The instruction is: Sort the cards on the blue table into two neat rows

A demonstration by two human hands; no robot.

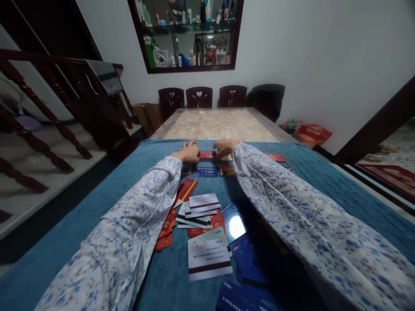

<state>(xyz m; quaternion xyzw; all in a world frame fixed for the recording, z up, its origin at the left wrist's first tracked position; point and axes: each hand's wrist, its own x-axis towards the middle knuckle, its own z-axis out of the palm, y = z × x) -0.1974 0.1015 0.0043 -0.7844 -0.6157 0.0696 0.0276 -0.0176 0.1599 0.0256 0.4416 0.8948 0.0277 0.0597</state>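
At the far end of the blue cloth (155,172), my left hand (189,152) has its curled fingers on the left end of a red card (207,155). My right hand (224,147) bends over the same card's right end, thumb and fingers drawn in. Just nearer to me lie a blue card (206,172) and a gold-and-black card (227,170). Another red card (275,157) lies to the right, partly behind my sleeve. Closer in are loose piles: white cards with dark stripes (210,259), red cards (167,229) and dark blue cards (249,259).
The cloth covers the near part of a long marbled table (220,123). Dark chairs (199,97) stand at its far end, below a glass-shelved cabinet (191,32). A wooden railing (42,103) runs on the left. A red bag (313,131) sits on the floor at the right.
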